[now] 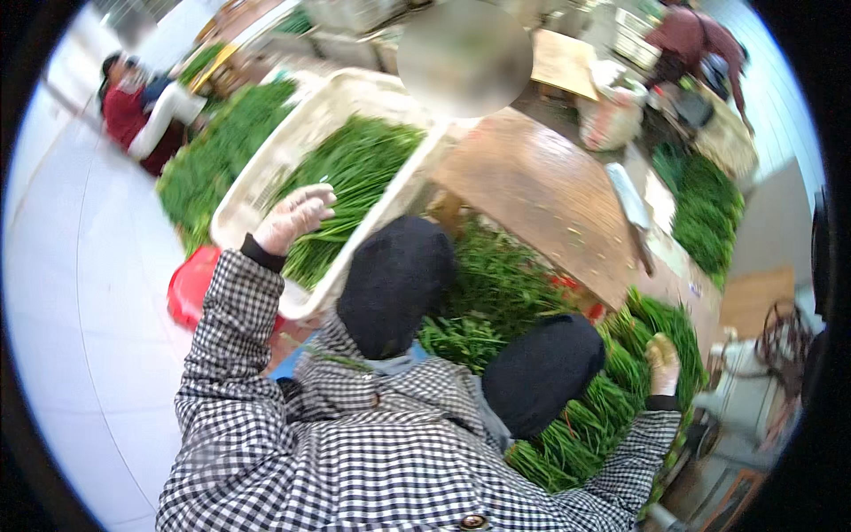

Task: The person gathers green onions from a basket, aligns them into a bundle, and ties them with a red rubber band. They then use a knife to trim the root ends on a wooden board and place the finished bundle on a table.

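Observation:
My left hand (296, 216), in a thin pale glove, hovers over the near left side of a white plastic crate (266, 169). Its fingers are loosely curled, with nothing plainly between them. Long green chive-like leaves (359, 166) lie in the crate. Far to the right, my right hand (662, 359) reaches down to bundled green leaves (598, 412) beside my knee. The fingertips of its glove look yellowish, and its grip is blurred. Loose greens (498, 286) are heaped between my knees and a wooden board (538, 193).
A broad-bladed knife (628, 196) lies at the board's right edge. A red plastic object (193, 286) sits left of the crate. More greens (229, 139) lie beyond, near a seated person (139, 113). Another person (698, 40) bends over at the upper right, past a woven sack (611, 116).

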Available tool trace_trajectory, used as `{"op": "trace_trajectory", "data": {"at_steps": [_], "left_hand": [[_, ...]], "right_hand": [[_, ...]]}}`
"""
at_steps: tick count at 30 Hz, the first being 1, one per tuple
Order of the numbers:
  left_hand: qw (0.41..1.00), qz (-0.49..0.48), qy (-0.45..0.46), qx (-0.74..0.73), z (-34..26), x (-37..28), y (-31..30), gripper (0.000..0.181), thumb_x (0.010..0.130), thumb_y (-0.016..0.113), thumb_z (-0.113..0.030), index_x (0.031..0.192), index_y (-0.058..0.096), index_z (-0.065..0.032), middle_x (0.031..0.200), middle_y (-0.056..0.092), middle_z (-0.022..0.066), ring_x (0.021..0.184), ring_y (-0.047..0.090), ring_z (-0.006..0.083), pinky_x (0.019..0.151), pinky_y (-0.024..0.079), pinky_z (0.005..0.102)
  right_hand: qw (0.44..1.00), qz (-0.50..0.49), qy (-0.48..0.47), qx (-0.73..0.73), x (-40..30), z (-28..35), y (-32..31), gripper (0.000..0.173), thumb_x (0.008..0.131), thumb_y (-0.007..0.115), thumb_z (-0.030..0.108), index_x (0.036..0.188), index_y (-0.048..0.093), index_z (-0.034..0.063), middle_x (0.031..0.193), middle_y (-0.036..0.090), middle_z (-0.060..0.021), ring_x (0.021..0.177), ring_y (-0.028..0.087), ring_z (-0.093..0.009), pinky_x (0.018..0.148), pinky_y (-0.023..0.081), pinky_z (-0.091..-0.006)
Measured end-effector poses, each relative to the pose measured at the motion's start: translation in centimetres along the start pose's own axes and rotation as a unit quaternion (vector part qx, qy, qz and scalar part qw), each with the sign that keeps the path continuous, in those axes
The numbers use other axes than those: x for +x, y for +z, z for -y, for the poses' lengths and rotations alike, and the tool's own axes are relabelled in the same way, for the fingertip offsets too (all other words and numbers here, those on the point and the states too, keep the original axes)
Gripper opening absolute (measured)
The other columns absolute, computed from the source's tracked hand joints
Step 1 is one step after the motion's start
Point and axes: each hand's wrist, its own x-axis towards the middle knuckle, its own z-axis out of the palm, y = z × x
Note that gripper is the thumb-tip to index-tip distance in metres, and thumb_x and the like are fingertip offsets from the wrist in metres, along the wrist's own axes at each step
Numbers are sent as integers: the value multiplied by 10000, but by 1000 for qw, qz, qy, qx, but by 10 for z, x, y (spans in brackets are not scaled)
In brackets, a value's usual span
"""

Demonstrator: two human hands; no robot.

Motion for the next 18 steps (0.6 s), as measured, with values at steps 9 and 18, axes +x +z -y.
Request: {"op": "trace_trajectory", "data": {"at_steps": [9,18], "left_hand": [[916,-366,-99,-130,132,-70,-127,448,872,675,-306,1245,535,-100,1068,574,25,933,547,138,730,447,281],[642,-479,-263,-538,212,8,-75,778,841,636,-412,1484,269,-177,1549,231,144,1371,300,372,1098,261,478]], "right_hand": [[917,362,-162,-53,40,335,373,290,927,581,90,1186,582,-41,1053,666,-81,962,624,-135,866,489,-255],[514,456,-488,-538,0,282,706,1079,630,822,478,1459,267,67,1463,368,-143,1339,368,-307,1076,346,-422]]}}
